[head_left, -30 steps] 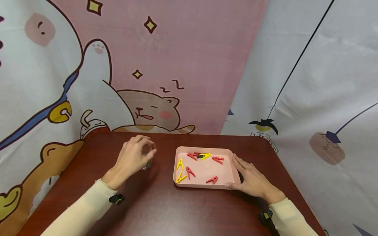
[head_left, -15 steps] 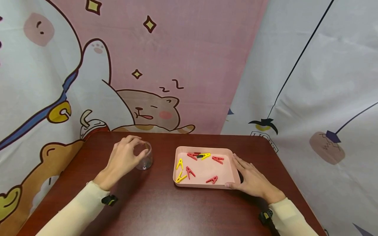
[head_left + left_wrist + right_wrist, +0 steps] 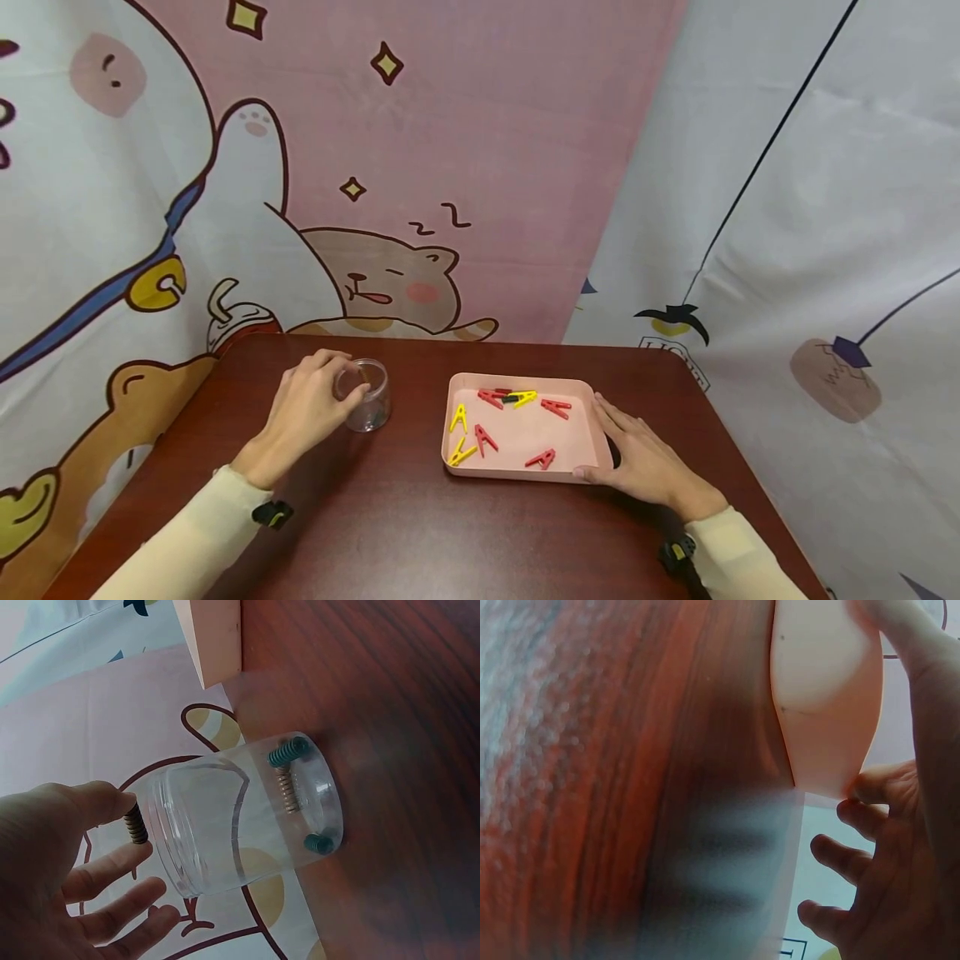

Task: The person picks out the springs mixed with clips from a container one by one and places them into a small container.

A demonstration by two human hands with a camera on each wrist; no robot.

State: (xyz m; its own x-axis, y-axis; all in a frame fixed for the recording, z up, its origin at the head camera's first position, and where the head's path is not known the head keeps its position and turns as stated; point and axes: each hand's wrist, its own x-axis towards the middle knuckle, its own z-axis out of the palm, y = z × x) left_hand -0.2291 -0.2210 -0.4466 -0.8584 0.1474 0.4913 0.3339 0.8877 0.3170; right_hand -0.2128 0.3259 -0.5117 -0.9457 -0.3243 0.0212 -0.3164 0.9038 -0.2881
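Just outside the mouth of the clear jar (image 3: 217, 825): dark coil spring (image 3: 136, 825), pinched in the left hand (image 3: 300, 408). Hand has shifted leftward, uncovering more of the jar; judged, spring handling is unfinished. Two green springs (image 3: 289, 751) and a copper-brown spring (image 3: 287, 793) inside. Right hand (image 3: 647, 465) spread wide against the pink tray (image 3: 585, 433) of red and yellow clips (image 3: 486, 440), unchanged.

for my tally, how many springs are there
4: dark spring pinched by the left hand; green spring, another green spring and brown spring inside the jar; more may be hidden.
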